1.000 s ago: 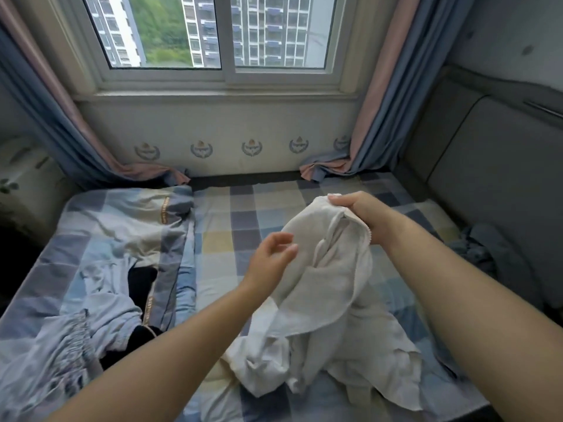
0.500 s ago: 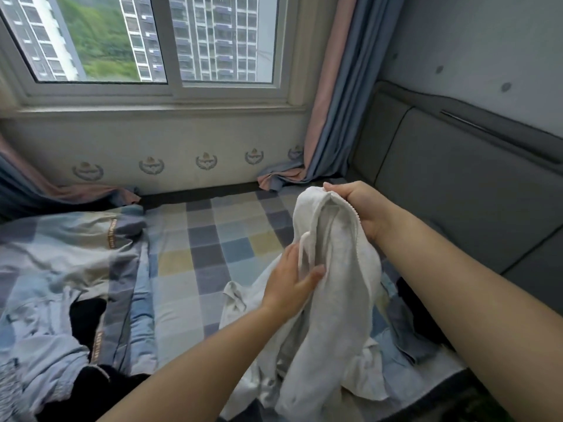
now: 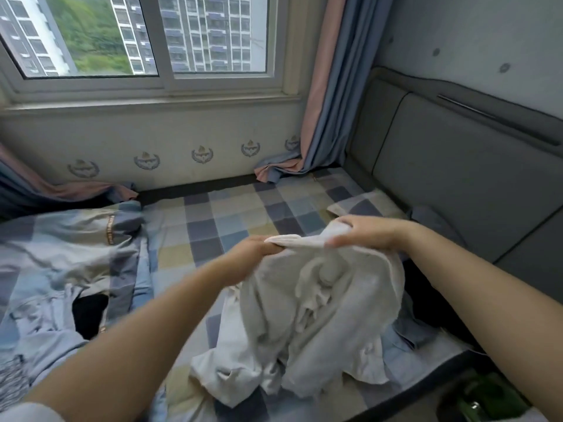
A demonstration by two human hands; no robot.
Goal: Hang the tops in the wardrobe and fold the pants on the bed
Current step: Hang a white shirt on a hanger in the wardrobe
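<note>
Both hands are now gripping the white garment [image 3: 320, 303] by its top edge, the left hand [image 3: 253, 254] having joined the right hand [image 3: 362, 234], spreading it above the checked bed [image 3: 231, 220] by the window [image 3: 146, 41], likely readying it for sorting.

A grey padded headboard [image 3: 457, 178] stands along the right edge of the bed. Left of the headboard, a blue and pink curtain [image 3: 329, 95] hangs down in the corner, its hem bunched on the mattress. Further left of the headboard, a window [image 3: 146, 41] shows tower blocks and green trees. Below the window, crest emblems [image 3: 202, 155] line the pale wall.
</note>
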